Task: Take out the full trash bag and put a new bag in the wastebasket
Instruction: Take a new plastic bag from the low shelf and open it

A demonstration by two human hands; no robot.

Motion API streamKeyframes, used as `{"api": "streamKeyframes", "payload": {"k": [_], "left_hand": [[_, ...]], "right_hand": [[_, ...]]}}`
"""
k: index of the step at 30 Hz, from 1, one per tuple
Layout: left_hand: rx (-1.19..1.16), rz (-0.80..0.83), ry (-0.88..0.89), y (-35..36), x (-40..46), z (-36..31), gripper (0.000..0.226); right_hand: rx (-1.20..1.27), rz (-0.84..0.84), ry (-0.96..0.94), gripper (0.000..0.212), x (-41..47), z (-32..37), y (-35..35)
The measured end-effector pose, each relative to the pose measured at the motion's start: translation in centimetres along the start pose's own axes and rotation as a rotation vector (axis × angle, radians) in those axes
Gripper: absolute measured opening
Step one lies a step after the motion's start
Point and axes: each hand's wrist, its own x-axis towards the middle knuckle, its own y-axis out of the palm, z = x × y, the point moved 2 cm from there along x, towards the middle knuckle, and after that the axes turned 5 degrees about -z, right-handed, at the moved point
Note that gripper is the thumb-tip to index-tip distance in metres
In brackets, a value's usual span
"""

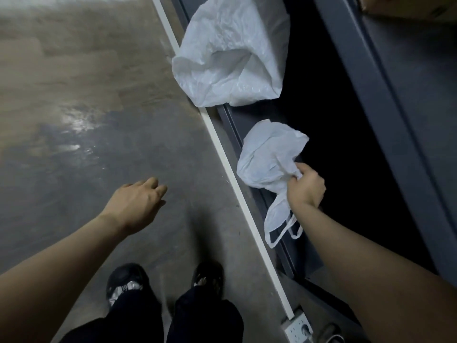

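Gripping small white bag (267,157) in right hand (305,188) | left hand (138,201) empty, fingers loose | risk: thin plastic slipping or tearing.

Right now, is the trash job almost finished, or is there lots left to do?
About halfway, it seems. The right hand grips a small white bag by its neck, handles dangling. The left hand is empty. A bigger white bag lies open by the dark shelf. No wastebasket is in view, so lining it looks left.
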Motion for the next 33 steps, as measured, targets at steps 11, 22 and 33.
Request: {"api": "streamKeyframes", "payload": {"k": [11, 22, 33], "left_hand": [[-0.085, 0.013, -0.185, -11.1, -13.7, 1.3, 0.023], [-0.296, -0.083, -0.557, -24.1, -28.5, 3.6, 0.034], [-0.169, -0.305, -0.677, -42.4, -39.6, 11.4, 0.036]], "right_hand": [[0.04, 0.274, -0.262, 0.041, -13.2, 9.2, -9.7], [0.067, 0.523, -0.47, 0.039, -21.1, 23.8, -25.2], [0.058, 0.476, -0.905, 0.041, -26.8, 43.7, -38.9]]}}
